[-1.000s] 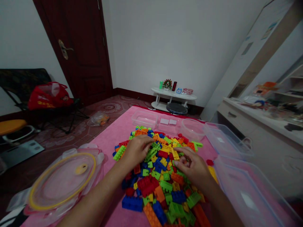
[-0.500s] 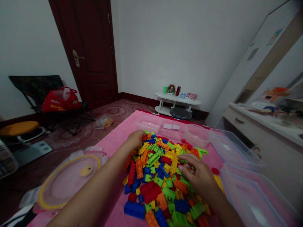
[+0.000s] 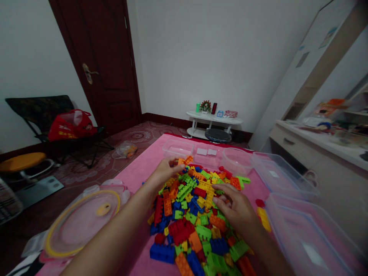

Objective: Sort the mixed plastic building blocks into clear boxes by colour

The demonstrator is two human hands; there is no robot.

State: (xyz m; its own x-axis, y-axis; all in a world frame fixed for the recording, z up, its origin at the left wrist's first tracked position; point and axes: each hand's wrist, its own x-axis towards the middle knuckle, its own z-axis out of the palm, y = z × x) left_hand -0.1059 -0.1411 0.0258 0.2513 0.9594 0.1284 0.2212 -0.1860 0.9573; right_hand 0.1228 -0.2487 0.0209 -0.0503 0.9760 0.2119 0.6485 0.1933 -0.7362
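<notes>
A heap of toy building blocks (image 3: 184, 228) in red, blue, green, yellow and orange covers the middle of the pink tabletop (image 3: 136, 165). At the far left edge of the heap, my left hand (image 3: 167, 170) is closed around an orange building block (image 3: 188, 159), raised a little above the others. My right hand (image 3: 236, 203) rests at the right side of the heap, its thumb and fingers apart and curled over green and yellow blocks. I see nothing held in it. Its palm side is hidden.
Clear plastic containers (image 3: 177, 146) line the far edge, with a round one (image 3: 238, 157) among them. Larger clear bins (image 3: 283, 174) stand at the right. Clear lids, one with a yellow ring (image 3: 51, 230), lie at the left. A yellow block (image 3: 263, 219) lies beside the right bins.
My left hand has lifted from the heap's far left edge and drawn slightly nearer, with an orange building block in its fingers. My right hand stays nearly in place.
</notes>
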